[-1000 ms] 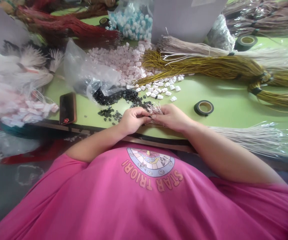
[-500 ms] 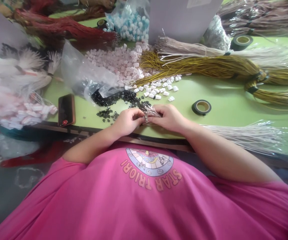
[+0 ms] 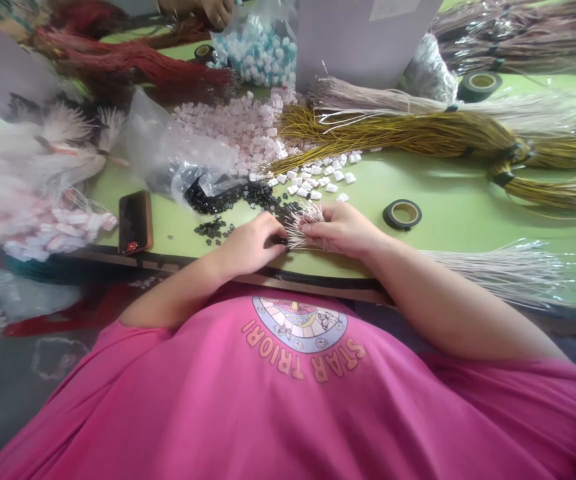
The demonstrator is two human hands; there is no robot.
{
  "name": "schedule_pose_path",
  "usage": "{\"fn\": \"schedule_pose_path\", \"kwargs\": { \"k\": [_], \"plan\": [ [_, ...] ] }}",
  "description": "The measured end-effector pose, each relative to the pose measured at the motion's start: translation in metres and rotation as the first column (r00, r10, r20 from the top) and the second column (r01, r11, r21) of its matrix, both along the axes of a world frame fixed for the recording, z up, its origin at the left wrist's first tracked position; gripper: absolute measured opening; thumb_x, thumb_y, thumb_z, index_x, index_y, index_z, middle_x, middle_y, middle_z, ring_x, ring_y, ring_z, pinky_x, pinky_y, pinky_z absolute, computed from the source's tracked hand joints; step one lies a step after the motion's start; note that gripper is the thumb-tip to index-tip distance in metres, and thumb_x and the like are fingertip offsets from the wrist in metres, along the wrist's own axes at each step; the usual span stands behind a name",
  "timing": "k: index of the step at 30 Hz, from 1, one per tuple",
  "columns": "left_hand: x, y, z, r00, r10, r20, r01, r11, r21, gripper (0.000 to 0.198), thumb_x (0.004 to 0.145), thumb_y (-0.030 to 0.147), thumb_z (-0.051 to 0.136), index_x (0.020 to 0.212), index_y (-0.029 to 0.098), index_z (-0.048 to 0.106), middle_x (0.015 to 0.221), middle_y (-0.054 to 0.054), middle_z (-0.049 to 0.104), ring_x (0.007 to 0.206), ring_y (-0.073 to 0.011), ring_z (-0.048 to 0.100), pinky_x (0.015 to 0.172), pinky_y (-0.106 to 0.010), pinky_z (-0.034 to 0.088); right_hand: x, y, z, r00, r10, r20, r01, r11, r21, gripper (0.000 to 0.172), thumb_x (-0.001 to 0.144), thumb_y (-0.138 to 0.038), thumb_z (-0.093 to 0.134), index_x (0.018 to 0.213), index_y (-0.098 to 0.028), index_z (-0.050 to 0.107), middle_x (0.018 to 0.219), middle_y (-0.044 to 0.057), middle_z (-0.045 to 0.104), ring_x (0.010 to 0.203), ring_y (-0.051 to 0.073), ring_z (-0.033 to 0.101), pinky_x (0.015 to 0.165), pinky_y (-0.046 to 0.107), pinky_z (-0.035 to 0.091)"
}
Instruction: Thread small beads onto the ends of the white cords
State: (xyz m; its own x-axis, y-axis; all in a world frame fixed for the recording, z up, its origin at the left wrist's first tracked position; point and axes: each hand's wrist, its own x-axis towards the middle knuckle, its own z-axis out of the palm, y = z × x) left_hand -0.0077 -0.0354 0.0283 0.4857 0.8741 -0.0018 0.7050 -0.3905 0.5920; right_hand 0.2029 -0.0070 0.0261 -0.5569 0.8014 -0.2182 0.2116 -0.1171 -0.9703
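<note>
My right hand is closed around a bundle of white wires, whose stripped ends fan out to the left. The long tail of these wires seems to run under my right forearm and along the table edge. My left hand is just left of the wire ends, fingers curled and thumb drawn in. Something dark shows between its fingertips, too small to make out. Small black plastic pieces lie in a loose heap beyond my left hand. White plastic connectors are scattered behind the wire ends.
A roll of black tape lies right of my hands. Yellow wire bundles stretch across behind it. On the left are a phone, a clear plastic bag and white-pink connectors with wires. Another person's hand shows at the far side.
My hands have moved apart slightly. The right hand has shifted right with the wires, whose ends now spread more visibly. The other person's hand has come further into view.
</note>
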Motion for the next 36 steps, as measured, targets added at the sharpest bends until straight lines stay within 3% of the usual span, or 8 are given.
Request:
{"fn": "schedule_pose_path", "kwargs": {
  "k": [4, 11, 16, 20, 23, 26, 31, 36],
  "plan": [
    [-0.029, 0.034, -0.007, 0.969, 0.235, -0.071, -0.217, 0.954, 0.205, 0.014, 0.079, 0.020, 0.053, 0.090, 0.019, 0.062, 0.089, -0.005, 0.058, 0.079, -0.0164, 0.053, 0.077, -0.032, 0.043, -0.003, -0.001, -0.003, 0.998, -0.046, 0.046, 0.045, 0.999, 0.017, 0.018, 0.073, -0.032, 0.060, 0.067, -0.015, 0.058, 0.059, 0.000, 0.054, 0.052, 0.009, 0.044, 0.052, 0.026, 0.035],
    [-0.047, 0.066, -0.033, 0.973, 0.176, -0.147, -0.150, 0.973, 0.175, 0.011, 0.073, 0.022, 0.056, 0.077, 0.019, 0.066, 0.077, -0.005, 0.055, 0.074, -0.0175, 0.050, 0.076, -0.032, 0.042, -0.004, -0.002, -0.001, 0.998, -0.032, 0.052, 0.030, 0.999, 0.038, 0.014, 0.074, -0.027, 0.058, 0.069, -0.015, 0.059, 0.062, 0.001, 0.055, 0.053, 0.009, 0.045, 0.054, 0.027, 0.037],
    [-0.043, 0.065, -0.032, 0.976, 0.214, -0.046, -0.209, 0.972, 0.105, 0.005, 0.064, 0.018, 0.064, 0.068, 0.020, 0.064, 0.071, -0.003, 0.054, 0.068, -0.0163, 0.049, 0.072, -0.032, 0.042, -0.005, -0.003, 0.003, 0.996, -0.050, 0.067, 0.047, 0.998, 0.050, 0.011, 0.072, -0.024, 0.057, 0.067, -0.015, 0.059, 0.060, 0.000, 0.055, 0.053, 0.008, 0.045, 0.054, 0.026, 0.037],
    [-0.037, 0.055, -0.016, 0.975, 0.220, -0.019, -0.218, 0.974, 0.059, 0.015, 0.063, 0.014, 0.064, 0.076, 0.021, 0.066, 0.071, -0.002, 0.061, 0.063, -0.0138, 0.052, 0.066, -0.030, 0.044, -0.006, -0.004, 0.005, 0.994, -0.059, 0.095, 0.053, 0.996, 0.071, 0.010, 0.069, -0.022, 0.057, 0.065, -0.014, 0.059, 0.061, 0.000, 0.056, 0.054, 0.008, 0.046, 0.056, 0.026, 0.038],
    [-0.025, 0.038, 0.004, 0.965, 0.223, 0.141, -0.203, 0.968, -0.145, 0.029, 0.069, 0.020, 0.063, 0.098, 0.020, 0.067, 0.078, -0.002, 0.067, 0.065, -0.0125, 0.058, 0.066, -0.029, 0.048, -0.006, -0.004, 0.003, 0.991, -0.079, 0.105, 0.071, 0.994, 0.078, 0.010, 0.069, -0.023, 0.056, 0.066, -0.014, 0.058, 0.058, -0.001, 0.053, 0.053, 0.008, 0.043, 0.054, 0.025, 0.036],
    [-0.009, 0.022, 0.014, 0.917, 0.254, 0.308, -0.127, 0.917, -0.378, 0.024, 0.074, 0.027, 0.062, 0.095, 0.016, 0.069, 0.076, -0.004, 0.068, 0.066, -0.0134, 0.062, 0.065, -0.029, 0.052, -0.006, -0.004, 0.001, 0.992, -0.084, 0.097, 0.076, 0.993, 0.088, 0.010, 0.069, -0.024, 0.055, 0.067, -0.014, 0.058, 0.058, -0.002, 0.051, 0.053, 0.008, 0.043, 0.054, 0.024, 0.034],
    [0.008, 0.016, -0.003, 0.823, 0.344, 0.452, -0.178, 0.912, -0.371, 0.018, 0.069, 0.024, 0.069, 0.085, 0.016, 0.068, 0.086, -0.004, 0.070, 0.078, -0.0135, 0.063, 0.076, -0.029, 0.052, -0.005, -0.004, -0.001, 0.990, -0.082, 0.115, 0.072, 0.994, 0.083, 0.013, 0.068, -0.027, 0.056, 0.065, -0.014, 0.056, 0.055, -0.003, 0.046, 0.051, 0.007, 0.039, 0.050, 0.022, 0.031],
    [0.012, 0.018, -0.017, 0.745, 0.431, 0.508, -0.169, 0.860, -0.482, 0.023, 0.062, 0.023, 0.074, 0.081, 0.014, 0.064, 0.077, -0.002, 0.067, 0.069, -0.0122, 0.062, 0.071, -0.030, 0.053, -0.006, -0.004, -0.001, 0.986, -0.105, 0.127, 0.092, 0.991, 0.101, 0.015, 0.068, -0.029, 0.056, 0.067, -0.014, 0.059, 0.058, -0.002, 0.049, 0.053, 0.008, 0.041, 0.053, 0.023, 0.033]
  ]
}}
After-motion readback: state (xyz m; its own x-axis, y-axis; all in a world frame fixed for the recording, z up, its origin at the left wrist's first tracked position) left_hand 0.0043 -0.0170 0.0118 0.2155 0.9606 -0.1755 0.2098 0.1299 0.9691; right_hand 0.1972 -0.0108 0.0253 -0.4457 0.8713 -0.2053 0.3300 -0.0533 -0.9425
